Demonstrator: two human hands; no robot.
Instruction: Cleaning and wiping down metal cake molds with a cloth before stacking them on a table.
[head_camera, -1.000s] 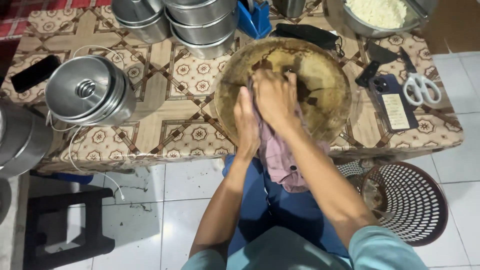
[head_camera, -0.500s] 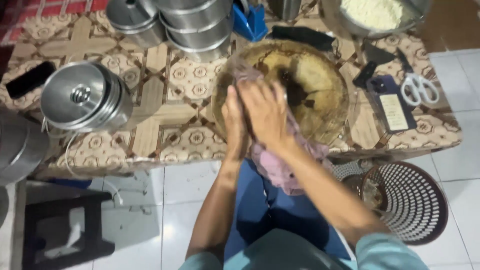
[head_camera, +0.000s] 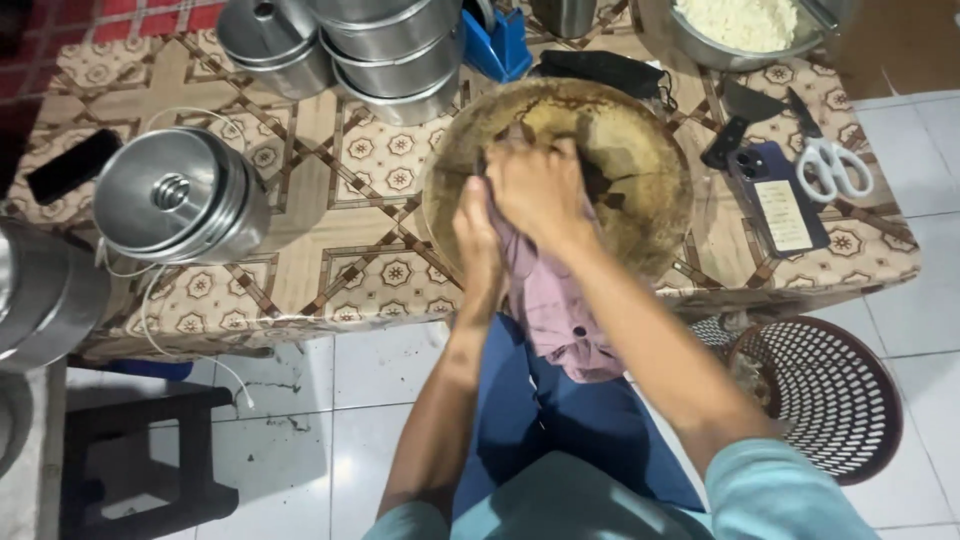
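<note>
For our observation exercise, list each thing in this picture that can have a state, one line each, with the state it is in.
Round tray: on the table edge, smeared brown.
Pink cloth: bunched under both hands, its end hanging off the table.
Left hand: gripping the cloth at the tray's rim.
Right hand: pressing the cloth on the tray.
Steel pot: lid on.
Scissors: shut, lying flat.
Metal bowl: holds white food.
Basket: upright on the floor.

cloth (head_camera: 552, 300): pink fabric, soft, matt | bowl (head_camera: 640, 150): brown-smeared, possibly clear plastic, dull gloss | lidded pot (head_camera: 180, 205): polished steel | tablecloth (head_camera: 330, 240): patterned, smooth sheen | basket (head_camera: 840, 400): perforated plastic | scissors (head_camera: 835, 165): white plastic handles
</note>
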